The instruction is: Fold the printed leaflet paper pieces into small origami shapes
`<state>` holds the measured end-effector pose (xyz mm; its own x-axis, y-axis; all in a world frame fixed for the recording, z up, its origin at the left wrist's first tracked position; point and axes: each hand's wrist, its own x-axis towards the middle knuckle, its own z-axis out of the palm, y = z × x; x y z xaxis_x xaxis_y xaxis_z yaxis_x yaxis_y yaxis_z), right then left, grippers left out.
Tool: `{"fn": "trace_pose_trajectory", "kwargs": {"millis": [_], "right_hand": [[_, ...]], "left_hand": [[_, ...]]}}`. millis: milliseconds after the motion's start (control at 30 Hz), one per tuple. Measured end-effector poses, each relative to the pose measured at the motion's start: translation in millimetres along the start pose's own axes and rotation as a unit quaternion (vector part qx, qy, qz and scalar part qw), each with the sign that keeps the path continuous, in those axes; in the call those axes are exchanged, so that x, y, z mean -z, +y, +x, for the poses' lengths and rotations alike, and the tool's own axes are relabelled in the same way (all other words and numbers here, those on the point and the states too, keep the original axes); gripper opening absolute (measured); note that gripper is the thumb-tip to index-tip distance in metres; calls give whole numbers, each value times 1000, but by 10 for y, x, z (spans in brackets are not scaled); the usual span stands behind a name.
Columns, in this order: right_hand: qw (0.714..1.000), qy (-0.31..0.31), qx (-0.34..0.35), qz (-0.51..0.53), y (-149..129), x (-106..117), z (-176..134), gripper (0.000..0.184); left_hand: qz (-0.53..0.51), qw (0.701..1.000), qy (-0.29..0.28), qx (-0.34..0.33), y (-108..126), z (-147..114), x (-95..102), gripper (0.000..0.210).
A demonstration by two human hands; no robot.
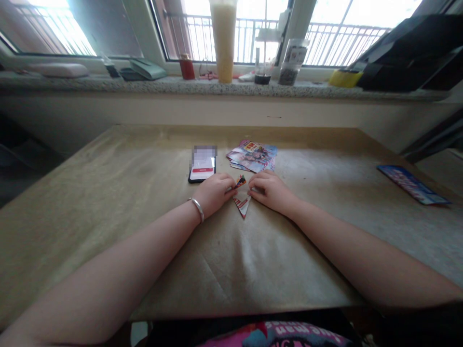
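Observation:
Between my hands a small piece of folded printed paper (pixel 242 206) lies on the table, its pointed end toward me and a colourful flap at its top. My left hand (pixel 217 190), with a silver bangle at the wrist, pinches the paper's left edge. On the other side my right hand (pixel 269 189) has its fingers closed at the right edge of the same paper. Both sets of fingertips partly cover the paper. Just beyond my right hand is a stack of colourful printed sheets (pixel 253 155). A smartphone (pixel 202 166) with a lit screen lies beyond my left hand.
A blue printed leaflet (pixel 412 184) lies at the right of the tan-covered table (pixel 108 193). Along the granite windowsill (pixel 166 86) stand a tall yellowish container (pixel 224 43), a red jar (pixel 187 67), a clear container (pixel 292 62) and a black bag (pixel 405 58).

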<state>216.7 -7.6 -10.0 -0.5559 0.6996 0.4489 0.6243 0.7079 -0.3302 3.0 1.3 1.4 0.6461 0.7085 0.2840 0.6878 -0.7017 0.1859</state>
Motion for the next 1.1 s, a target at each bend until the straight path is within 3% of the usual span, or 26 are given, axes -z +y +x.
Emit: {"fn": "trace_pose_trajectory", "kwargs": {"millis": [267,467,633,867,1100], "right_hand": [[1000,-7,6,19,40,12,13,5],[999,-5,24,44,54,27,11,6],[999,-16,33,17,69,43,10,10],[998,-32,47,-2,46,75,-15,19],[995,-56,35,-69,-42,114,-36,22]], "left_hand": [[12,998,-9,-60,31,-49,79,11],[30,998,-9,-46,47,-53,72,11],[54,998,-13,-31,47,-25,46,13],[51,995,-15,-85,16,-29,79,17],[75,992,-41,-94,55,-28,118,17]]}}
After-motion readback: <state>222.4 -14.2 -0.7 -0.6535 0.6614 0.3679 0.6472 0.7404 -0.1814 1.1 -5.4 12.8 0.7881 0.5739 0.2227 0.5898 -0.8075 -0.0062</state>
